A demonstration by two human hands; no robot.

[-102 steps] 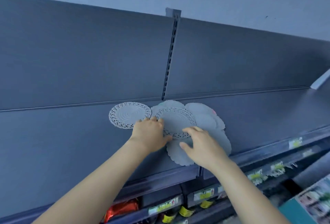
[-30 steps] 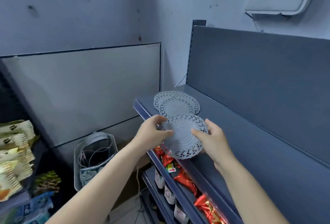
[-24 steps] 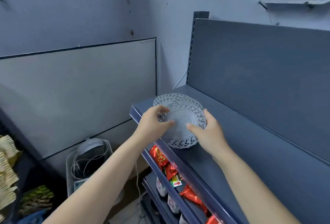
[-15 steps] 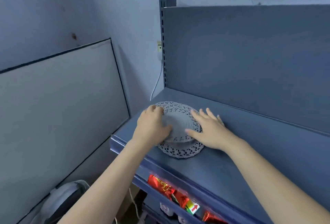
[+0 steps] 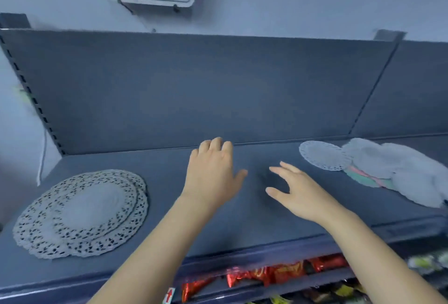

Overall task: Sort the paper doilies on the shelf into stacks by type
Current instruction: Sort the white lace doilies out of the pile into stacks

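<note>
Both hands have left the lace stack, now at eight o'clock: left hand and right hand hover empty, fingers spread. Mixed pile sits at three o'clock; thin sheets may lift together there.

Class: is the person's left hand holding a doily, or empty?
Empty. The left hand is relaxed, nothing in it; the lace stack lies apart.
</note>
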